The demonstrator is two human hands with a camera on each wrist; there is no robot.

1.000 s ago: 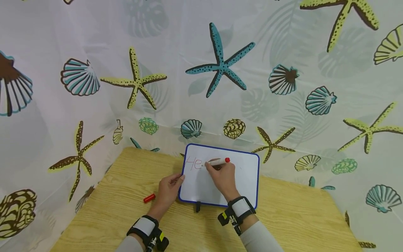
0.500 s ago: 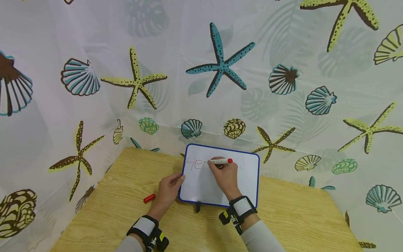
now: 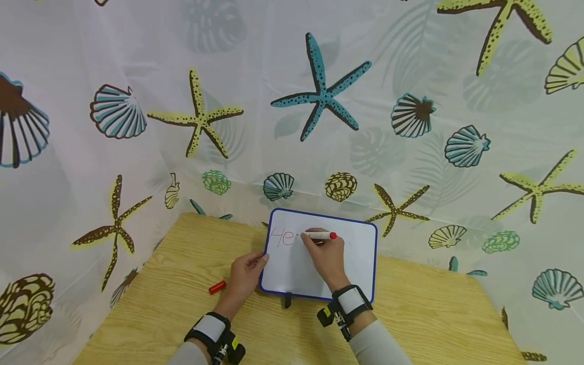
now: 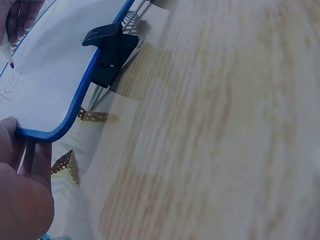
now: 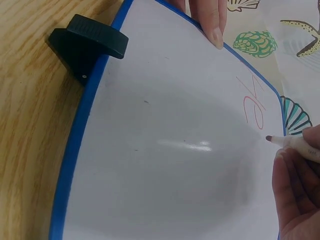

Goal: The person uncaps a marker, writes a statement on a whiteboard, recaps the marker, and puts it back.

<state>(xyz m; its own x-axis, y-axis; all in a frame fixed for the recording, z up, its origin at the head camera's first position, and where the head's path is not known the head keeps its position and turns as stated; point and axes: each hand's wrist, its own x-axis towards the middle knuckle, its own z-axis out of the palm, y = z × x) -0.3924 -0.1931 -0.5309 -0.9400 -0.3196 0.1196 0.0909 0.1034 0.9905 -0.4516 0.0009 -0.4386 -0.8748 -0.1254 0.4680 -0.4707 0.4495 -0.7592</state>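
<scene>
A whiteboard [image 3: 292,274] with a blue frame leans back on the table, red letters "He" [image 3: 281,236] at its upper left. My left hand [image 3: 244,276] grips the board's left edge, thumb on the front and fingers behind. Between thumb and fingers my right hand [image 3: 330,258] pinches a white marker [image 3: 319,235] with a red end. In the right wrist view, the marker's dark tip [image 5: 269,138] is just beyond the "e", close over the board. A black clip [image 4: 107,50] holds the board's lower edge.
A red marker cap [image 3: 217,287] lies on the wooden table [image 3: 173,314], left of my left hand. Thin metal rods [image 4: 95,97] show behind the clip. A curtain [image 3: 255,147] printed with shells and starfish hangs close behind the board.
My right hand has shifted slightly to the right and up with the marker, away from the "e". The left hand keeps its grip on the board's edge.
</scene>
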